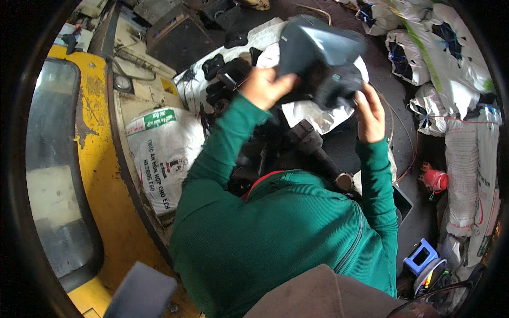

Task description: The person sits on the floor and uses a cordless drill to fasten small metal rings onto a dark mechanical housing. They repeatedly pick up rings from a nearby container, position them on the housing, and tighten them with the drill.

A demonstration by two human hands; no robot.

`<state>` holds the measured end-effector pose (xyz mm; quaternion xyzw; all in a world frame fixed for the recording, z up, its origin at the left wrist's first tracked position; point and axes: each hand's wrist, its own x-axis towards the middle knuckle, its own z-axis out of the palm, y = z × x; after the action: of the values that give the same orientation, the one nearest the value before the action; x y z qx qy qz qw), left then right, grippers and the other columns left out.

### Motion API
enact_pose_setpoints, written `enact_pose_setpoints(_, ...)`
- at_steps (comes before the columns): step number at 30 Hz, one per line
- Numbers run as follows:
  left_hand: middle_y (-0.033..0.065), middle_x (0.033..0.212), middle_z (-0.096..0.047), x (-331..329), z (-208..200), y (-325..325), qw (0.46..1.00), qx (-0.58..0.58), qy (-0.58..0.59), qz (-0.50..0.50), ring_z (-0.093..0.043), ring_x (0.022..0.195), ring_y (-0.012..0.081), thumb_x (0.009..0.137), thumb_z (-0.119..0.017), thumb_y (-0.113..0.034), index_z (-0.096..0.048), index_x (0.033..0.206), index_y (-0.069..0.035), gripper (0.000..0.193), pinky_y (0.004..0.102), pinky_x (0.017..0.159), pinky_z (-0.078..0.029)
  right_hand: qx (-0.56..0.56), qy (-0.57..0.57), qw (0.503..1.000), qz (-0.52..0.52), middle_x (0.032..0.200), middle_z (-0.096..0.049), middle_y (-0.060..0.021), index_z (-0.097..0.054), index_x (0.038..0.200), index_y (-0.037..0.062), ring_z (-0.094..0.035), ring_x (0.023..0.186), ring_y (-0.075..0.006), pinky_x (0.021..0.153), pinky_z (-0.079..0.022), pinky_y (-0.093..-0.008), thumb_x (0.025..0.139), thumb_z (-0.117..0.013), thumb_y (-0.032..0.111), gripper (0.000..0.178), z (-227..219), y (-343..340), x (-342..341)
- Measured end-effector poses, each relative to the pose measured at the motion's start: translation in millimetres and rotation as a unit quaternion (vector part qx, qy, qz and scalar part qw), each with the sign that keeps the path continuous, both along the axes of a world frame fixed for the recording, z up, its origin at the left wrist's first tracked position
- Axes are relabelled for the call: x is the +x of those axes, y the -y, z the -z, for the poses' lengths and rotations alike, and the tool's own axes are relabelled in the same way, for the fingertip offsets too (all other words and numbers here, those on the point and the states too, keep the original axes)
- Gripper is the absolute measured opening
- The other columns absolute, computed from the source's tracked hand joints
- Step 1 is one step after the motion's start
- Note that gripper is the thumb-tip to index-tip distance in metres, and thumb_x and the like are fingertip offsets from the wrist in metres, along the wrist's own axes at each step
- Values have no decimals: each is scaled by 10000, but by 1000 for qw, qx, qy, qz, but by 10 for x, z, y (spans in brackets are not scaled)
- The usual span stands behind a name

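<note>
A dark grey, shiny plastic housing (318,45) with a rounded black part (339,87) at its lower side is held up in front of me, slightly blurred. My left hand (265,89) grips its left lower edge, thumb stretched along it. On the other side, the fingers of my right hand (370,114) are bent against the rounded black part. Below lies a white sheet (313,117) with dark parts around it. Closer to my body rests a dark tool-like piece (318,151) with a round tan end.
Several black pieces (214,66) lie on white sheeting, near a dark box (183,42). A printed white sack (164,159) stands beside a worn yellow panel (95,143). Stuffed white sacks (442,58) line the right, with a red container (435,181) and blue holder (421,257) nearby.
</note>
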<state>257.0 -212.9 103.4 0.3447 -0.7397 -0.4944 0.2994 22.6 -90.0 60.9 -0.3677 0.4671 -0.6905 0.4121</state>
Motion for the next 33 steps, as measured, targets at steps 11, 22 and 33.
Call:
enact_pose_setpoints(11,184,981,-629,2102,2343,546,584,99,799,107,-618,899,303,708,-576,-332,-646,963,-25,405,401,796,-480,44,-667,689,282,1399,-283,-178,-650,1028,282,-310,1235,-390,966,-326,-470,584,-752,216,460,627,467,-225)
enact_pose_setpoints(22,75,649,-642,562,1061,940,924,208,294,129,-613,516,131,873,-476,-240,-615,807,-20,268,282,426,-447,210,-372,874,231,1330,-382,-190,-355,1312,26,-351,1253,-321,1027,-307,-393,677,-632,104,697,1135,369,-363)
enact_pose_setpoints(33,184,1036,-608,-2351,3289,1170,721,-157,625,255,-588,887,375,816,-446,-232,-604,988,-45,299,460,797,-457,90,-114,979,146,1359,-377,-160,-391,1297,-37,-276,1305,-255,1074,-160,-359,646,-632,230,744,-301,-60,-265)
